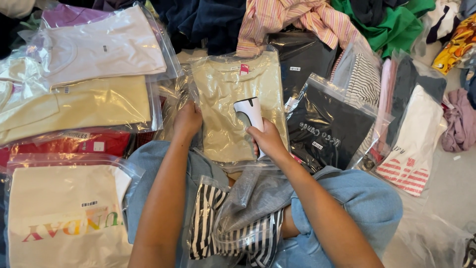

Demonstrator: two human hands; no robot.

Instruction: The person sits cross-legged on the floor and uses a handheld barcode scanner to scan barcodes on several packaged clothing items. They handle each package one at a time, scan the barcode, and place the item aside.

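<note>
A pale olive folded shirt in a clear plastic bag (233,94) lies in front of my knees. My left hand (187,120) grips the bag's left edge. My right hand (267,140) holds a white handheld scanner (250,112) with its head over the middle of the bag. On my lap, between my denim-clad legs, rest a black-and-white striped bagged garment (208,223) and a grey bagged one (253,198).
Bagged clothes surround me: white (99,47) and yellow (94,104) shirts at left, a red one (74,144), a cream printed one (59,213) at lower left, black ones (325,129) and a white one with red stripes (411,149) at right. Loose clothes are piled behind.
</note>
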